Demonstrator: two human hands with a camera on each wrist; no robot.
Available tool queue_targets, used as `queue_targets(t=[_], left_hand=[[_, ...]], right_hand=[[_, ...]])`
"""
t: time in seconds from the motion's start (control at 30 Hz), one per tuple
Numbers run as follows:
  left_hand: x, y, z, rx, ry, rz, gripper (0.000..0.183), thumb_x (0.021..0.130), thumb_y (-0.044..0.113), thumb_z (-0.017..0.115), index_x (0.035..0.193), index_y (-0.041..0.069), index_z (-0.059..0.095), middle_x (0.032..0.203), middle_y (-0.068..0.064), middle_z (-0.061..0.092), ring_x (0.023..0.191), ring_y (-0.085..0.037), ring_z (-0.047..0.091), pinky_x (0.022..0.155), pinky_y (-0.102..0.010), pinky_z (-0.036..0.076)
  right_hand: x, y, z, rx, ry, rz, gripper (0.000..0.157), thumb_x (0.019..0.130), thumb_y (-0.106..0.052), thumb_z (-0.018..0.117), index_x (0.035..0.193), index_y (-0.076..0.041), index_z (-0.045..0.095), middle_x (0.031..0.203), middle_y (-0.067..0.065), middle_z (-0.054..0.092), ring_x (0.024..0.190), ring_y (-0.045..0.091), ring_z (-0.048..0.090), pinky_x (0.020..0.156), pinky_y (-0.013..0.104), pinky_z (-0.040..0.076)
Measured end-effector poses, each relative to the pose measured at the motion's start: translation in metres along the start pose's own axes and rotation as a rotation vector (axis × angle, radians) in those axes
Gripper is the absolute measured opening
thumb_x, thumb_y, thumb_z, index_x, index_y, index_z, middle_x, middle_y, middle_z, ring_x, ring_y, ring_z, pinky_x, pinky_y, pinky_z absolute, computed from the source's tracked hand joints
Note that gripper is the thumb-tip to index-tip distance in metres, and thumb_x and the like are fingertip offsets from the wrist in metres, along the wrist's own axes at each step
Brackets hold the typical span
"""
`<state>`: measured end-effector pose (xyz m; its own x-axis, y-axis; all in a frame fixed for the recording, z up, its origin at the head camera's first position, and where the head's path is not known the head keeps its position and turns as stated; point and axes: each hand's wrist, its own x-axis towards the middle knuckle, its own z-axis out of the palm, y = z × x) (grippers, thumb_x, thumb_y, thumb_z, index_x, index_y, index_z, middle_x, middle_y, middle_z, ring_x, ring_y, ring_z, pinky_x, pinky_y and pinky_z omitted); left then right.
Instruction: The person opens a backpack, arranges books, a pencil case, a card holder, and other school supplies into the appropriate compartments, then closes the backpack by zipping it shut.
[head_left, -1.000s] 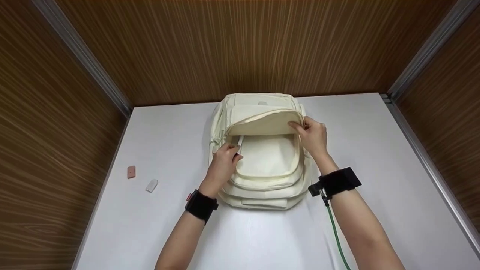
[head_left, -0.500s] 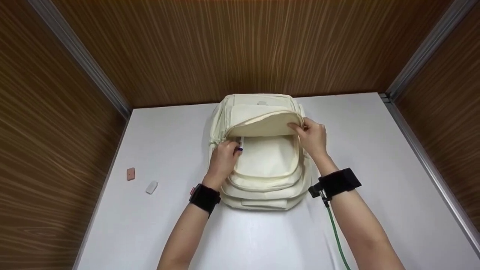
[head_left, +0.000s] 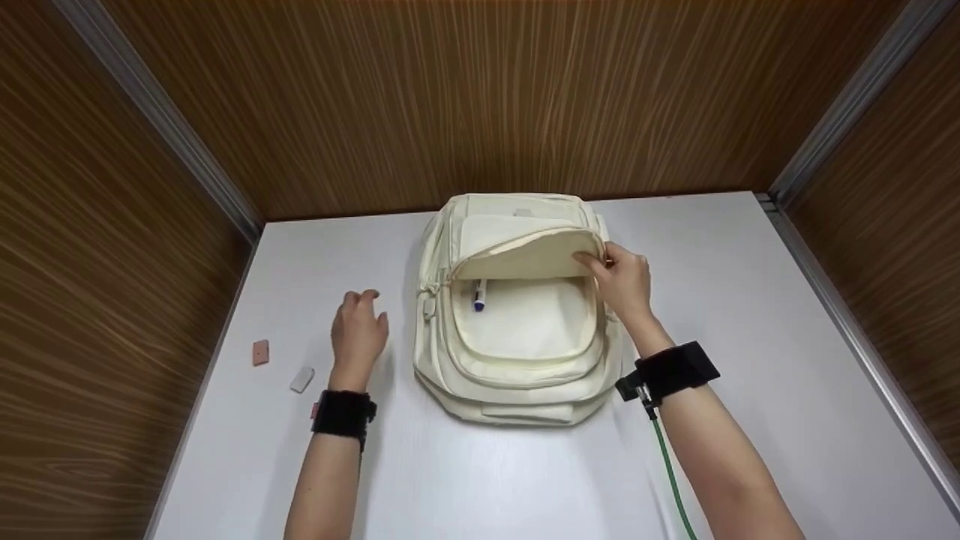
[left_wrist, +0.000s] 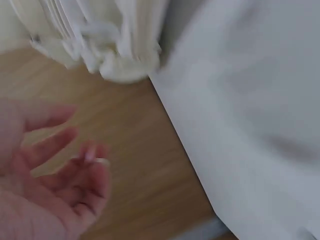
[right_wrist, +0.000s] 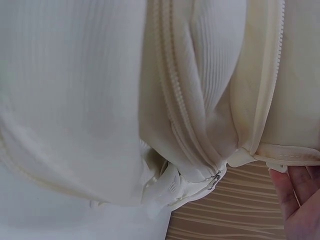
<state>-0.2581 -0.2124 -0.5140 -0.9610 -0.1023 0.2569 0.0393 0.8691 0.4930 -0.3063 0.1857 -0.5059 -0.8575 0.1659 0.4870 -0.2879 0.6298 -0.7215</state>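
A cream backpack (head_left: 525, 394) lies on the white table with its front pocket unzipped. My right hand (head_left: 626, 286) pinches the right edge of the pocket flap (head_left: 529, 256) and holds it up; in the right wrist view its fingers (right_wrist: 287, 192) are at the flap's rim. Inside the pocket, at its left, lies a white marker (head_left: 479, 298) with a blue-purple cap, its upper end hidden under the flap. Left of the backpack, my left hand (head_left: 360, 334) is over the table, fingers loosely bent and holding nothing. The left wrist view shows the same hand (left_wrist: 55, 185), blurred.
On the left of the table lie a small pink block (head_left: 260, 352) and a small whitish block (head_left: 302, 379). Wood-grain panels (head_left: 510, 97) stand behind and at both sides. A green cable (head_left: 671, 472) runs down from the right wrist strap.
My left hand has let go of the marker in the pocket and moved left, off the backpack. The right hand still holds the flap in the same place.
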Motion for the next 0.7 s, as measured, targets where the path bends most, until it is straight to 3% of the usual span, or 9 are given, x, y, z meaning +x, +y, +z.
queue_targets(t=[0.2, 0.37, 0.5, 0.7], left_hand=[[-0.021, -0.054, -0.028, 0.131, -0.289, -0.285, 0.049, 0.09, 0.005, 0.06, 0.135, -0.009, 0.048, 0.118, -0.04, 0.048, 0.098, -0.055, 0.054, 0.079, -0.061, 0.047], [-0.045, -0.084, -0.039, 0.159, -0.397, -0.412, 0.051, 0.093, 0.0, 0.045, 0.142, -0.011, 0.037, 0.121, -0.048, 0.04, 0.102, -0.062, 0.047, 0.08, -0.069, 0.043], [-0.058, -0.094, -0.039, 0.16, -0.422, -0.423, 0.043, 0.096, -0.002, 0.04, 0.138, -0.009, 0.044, 0.116, -0.046, 0.045, 0.099, -0.061, 0.05, 0.073, -0.066, 0.046], [-0.058, -0.099, -0.035, 0.187, -0.343, -0.391, 0.025, 0.096, -0.005, 0.045, 0.113, -0.009, 0.061, 0.096, -0.035, 0.057, 0.082, -0.051, 0.06, 0.06, -0.056, 0.05]], right_hand=[[0.002, -0.001, 0.0, 0.006, 0.005, -0.003, 0.033, 0.081, -0.031, 0.081, 0.069, -0.004, 0.065, 0.066, 0.007, 0.07, 0.057, 0.018, 0.063, 0.049, 0.015, 0.035], [0.001, -0.002, -0.001, 0.012, 0.002, 0.009, 0.032, 0.081, -0.03, 0.08, 0.069, -0.004, 0.065, 0.066, 0.008, 0.07, 0.057, 0.018, 0.061, 0.049, 0.017, 0.035], [0.0, -0.001, -0.001, 0.009, -0.002, 0.016, 0.033, 0.081, -0.03, 0.08, 0.069, -0.004, 0.064, 0.066, 0.007, 0.07, 0.057, 0.019, 0.062, 0.049, 0.015, 0.036], [0.0, -0.001, 0.0, 0.009, -0.003, 0.022, 0.032, 0.081, -0.031, 0.08, 0.071, -0.004, 0.067, 0.067, 0.008, 0.07, 0.057, 0.02, 0.062, 0.051, 0.018, 0.037]])
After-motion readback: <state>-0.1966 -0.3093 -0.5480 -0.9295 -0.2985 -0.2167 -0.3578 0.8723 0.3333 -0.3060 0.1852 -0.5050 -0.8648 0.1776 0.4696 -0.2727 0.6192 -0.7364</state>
